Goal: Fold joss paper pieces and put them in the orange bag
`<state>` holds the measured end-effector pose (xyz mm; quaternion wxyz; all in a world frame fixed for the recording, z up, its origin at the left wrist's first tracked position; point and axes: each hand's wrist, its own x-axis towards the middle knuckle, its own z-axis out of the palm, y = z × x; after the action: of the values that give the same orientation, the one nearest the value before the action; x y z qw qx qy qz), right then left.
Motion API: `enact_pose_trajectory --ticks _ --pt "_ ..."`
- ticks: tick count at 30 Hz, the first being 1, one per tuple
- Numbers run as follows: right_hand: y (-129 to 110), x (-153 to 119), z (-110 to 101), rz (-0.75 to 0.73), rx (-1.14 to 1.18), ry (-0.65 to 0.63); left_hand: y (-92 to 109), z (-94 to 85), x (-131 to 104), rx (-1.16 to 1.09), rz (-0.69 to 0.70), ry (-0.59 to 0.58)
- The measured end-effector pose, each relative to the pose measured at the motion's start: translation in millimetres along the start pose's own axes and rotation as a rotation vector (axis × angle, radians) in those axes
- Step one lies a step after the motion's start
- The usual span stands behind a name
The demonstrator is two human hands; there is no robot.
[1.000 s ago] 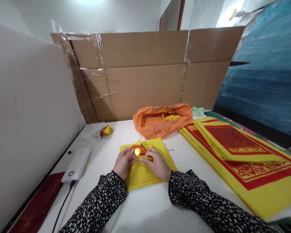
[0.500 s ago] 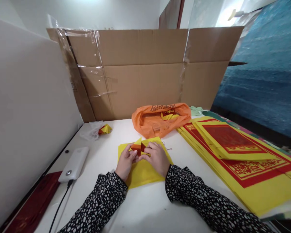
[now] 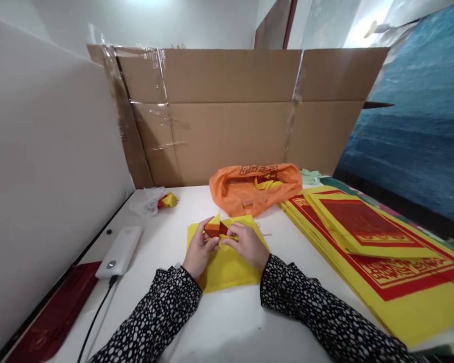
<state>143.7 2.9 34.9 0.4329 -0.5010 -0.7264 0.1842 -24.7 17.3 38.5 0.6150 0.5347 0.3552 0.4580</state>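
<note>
Between my hands is a small folded paper piece, yellow and red, with a pointed yellow tip sticking up. My left hand grips its left side between thumb and fingers. On the right side, my right hand pinches the piece's edge, its fingertips partly covering the paper. Both hands are just above a stack of yellow paper sheets lying on the white table. A thin reddish string lies at the stack's upper right corner.
An orange plastic bag holds yellow-red folded pieces. Large printed yellow-red paper stacks lie on the right. Leftward are a clear bag, a folded piece, a white power bank with cable, and a dark red packet. Cardboard stands behind.
The view has shifted slightly, moving the scene a little rightward. My right fingers have shifted on the folded paper, and its right part looks more tucked in. Both hands keep their hold.
</note>
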Motion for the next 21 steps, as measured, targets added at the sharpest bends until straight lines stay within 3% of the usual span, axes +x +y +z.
enact_pose_trajectory --ticks 4,6,10,12,16,21 --pt "-1.8 -0.4 4.9 0.133 0.155 0.023 -0.4 -0.3 1.1 -0.002 0.029 0.081" --pt "-3.0 3.8 2.0 0.190 0.272 -0.027 -0.8 -1.7 2.7 0.003 0.024 0.127" --pt "4.4 39.4 -24.3 0.200 0.325 -0.170 -6.4 -9.0 9.8 0.060 0.040 0.174" --pt "20.0 70.3 -46.1 0.338 0.223 -0.224 -11.7 -14.7 14.0 0.173 0.078 0.161" --pt "73.6 132.2 -82.9 0.486 0.054 -0.204 -23.5 -24.7 17.5 0.500 0.182 0.069" --pt "132.9 173.5 -93.2 0.581 -0.251 -0.180 -27.7 -26.2 12.0 0.821 0.306 -0.064"
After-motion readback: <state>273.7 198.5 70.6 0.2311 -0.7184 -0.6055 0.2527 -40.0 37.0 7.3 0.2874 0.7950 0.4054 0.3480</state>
